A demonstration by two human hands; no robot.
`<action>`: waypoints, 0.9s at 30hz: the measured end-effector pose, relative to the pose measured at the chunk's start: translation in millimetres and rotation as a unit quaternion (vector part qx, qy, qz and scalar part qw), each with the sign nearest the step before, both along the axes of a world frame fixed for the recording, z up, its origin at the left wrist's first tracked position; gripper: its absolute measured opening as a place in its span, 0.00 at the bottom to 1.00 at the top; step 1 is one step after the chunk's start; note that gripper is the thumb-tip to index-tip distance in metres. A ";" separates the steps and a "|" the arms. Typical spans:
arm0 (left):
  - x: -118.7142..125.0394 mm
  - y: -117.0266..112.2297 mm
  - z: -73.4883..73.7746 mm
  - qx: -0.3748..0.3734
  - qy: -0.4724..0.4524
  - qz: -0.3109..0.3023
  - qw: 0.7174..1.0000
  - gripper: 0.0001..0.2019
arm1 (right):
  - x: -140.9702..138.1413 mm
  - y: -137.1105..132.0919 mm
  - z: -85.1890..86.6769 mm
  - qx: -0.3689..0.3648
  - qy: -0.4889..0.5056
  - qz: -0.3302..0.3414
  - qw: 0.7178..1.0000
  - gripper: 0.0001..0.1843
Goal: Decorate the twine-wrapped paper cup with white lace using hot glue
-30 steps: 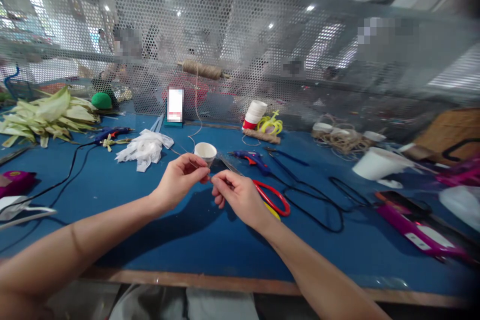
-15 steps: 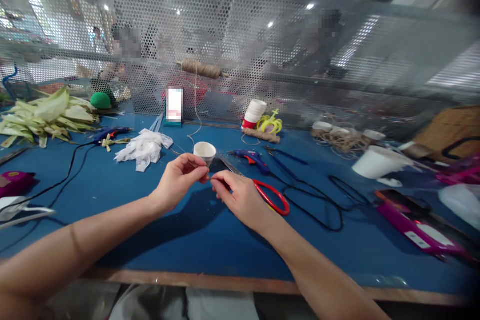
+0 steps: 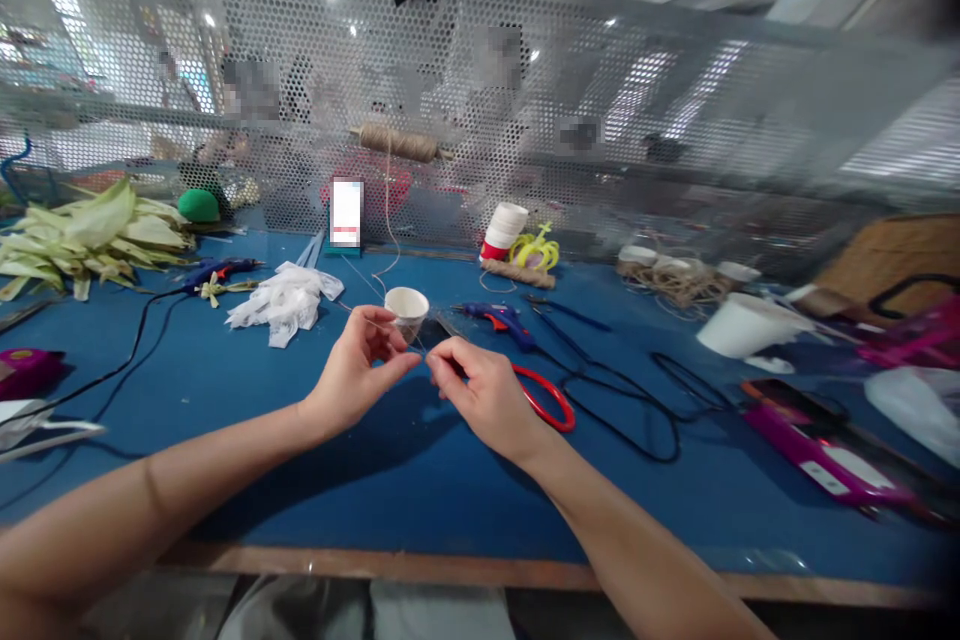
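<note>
Over the blue table point(image 3: 360, 480), my left hand point(image 3: 358, 370) and my right hand point(image 3: 484, 392) meet fingertip to fingertip. Each is closed in a pinch on a thin pale twine strand point(image 3: 409, 338) that runs up to a twine roll point(image 3: 397, 142) on the mesh wall. The strand is very fine between the fingers. A small white paper cup point(image 3: 406, 309) stands just behind my hands. Red-handled scissors point(image 3: 547, 398) lie right beside my right hand.
A blue glue gun point(image 3: 501, 318) and black cables point(image 3: 637, 400) lie to the right, white lace point(image 3: 285, 298) and pale green leaves point(image 3: 90, 235) to the left. Stacked cups point(image 3: 504, 228), twine coils point(image 3: 679, 278) and a tipped white cup point(image 3: 742, 326) sit farther back. A perforated metal screen point(image 3: 675, 120) closes the rear.
My left fingers have loosened and spread a little, and both hands shifted slightly. The view tilted a bit.
</note>
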State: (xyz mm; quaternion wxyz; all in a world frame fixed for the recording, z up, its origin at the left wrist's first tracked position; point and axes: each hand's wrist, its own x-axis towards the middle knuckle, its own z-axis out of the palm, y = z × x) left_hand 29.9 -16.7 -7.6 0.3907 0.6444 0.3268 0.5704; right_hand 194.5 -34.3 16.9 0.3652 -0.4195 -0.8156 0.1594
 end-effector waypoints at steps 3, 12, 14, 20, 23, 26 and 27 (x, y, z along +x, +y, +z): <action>-10.2 5.2 0.9 0.250 0.173 0.126 0.944 0.14 | 1.3 -1.3 1.7 -0.079 0.041 0.023 0.996 0.08; -24.5 7.0 20.9 0.466 0.339 0.218 0.788 0.04 | -0.5 -4.7 5.0 -0.138 0.091 0.052 0.985 0.09; -23.4 5.2 22.7 0.455 0.363 0.202 0.788 0.03 | -0.2 -4.1 5.1 -0.138 0.091 0.047 0.985 0.09; -15.8 0.6 25.5 0.327 0.363 0.110 0.865 0.09 | 0.0 -2.9 4.2 -0.102 0.072 0.032 0.992 0.10; -13.1 -1.3 27.7 0.227 0.335 0.065 0.912 0.09 | -0.8 -3.1 3.2 -0.061 0.057 0.011 0.996 0.09; -12.1 -2.4 27.6 0.220 0.331 0.052 0.916 0.07 | -0.7 -2.4 1.9 -0.052 0.084 -0.012 0.995 0.08; -11.9 -2.7 26.5 0.247 0.340 0.064 0.905 0.07 | -0.4 -1.8 1.5 -0.058 0.104 -0.018 0.993 0.08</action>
